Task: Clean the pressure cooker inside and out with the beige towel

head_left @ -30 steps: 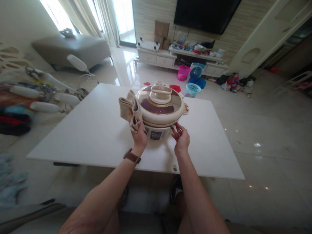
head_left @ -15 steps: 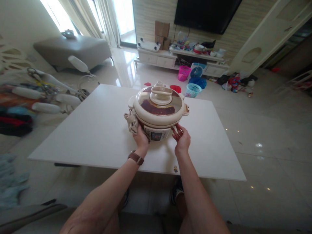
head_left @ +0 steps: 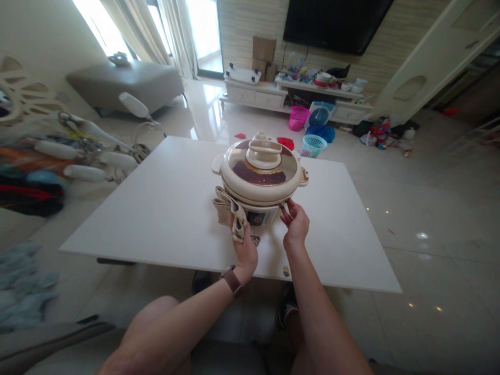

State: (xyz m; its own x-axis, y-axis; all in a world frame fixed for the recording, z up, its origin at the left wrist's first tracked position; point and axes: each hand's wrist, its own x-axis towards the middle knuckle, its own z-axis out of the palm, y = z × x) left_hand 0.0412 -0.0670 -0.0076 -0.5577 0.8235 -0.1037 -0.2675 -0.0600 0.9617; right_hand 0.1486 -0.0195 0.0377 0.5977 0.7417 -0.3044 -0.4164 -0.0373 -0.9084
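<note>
A cream electric cooker (head_left: pixel 261 182) with a lid and top handle stands on the white table (head_left: pixel 164 219). My left hand (head_left: pixel 246 252) is closed around a beige cloth (head_left: pixel 230 213) and presses it against the cooker's lower front left side, near the control panel. My right hand (head_left: pixel 296 224) rests against the cooker's front right base, fingers curled on its edge. A brown watch sits on my left wrist.
A drying rack (head_left: pixel 78 151) with clothes and white handles stands left of the table. Behind are a grey sofa (head_left: pixel 125 83), a TV cabinet (head_left: pixel 297 94) with clutter, pink and blue baskets (head_left: pixel 304 130) on the glossy tiled floor.
My left hand with the cloth has slid down from the cooker's upper left side to its lower front. The right hand has stayed at the base. The camera view shifted slightly.
</note>
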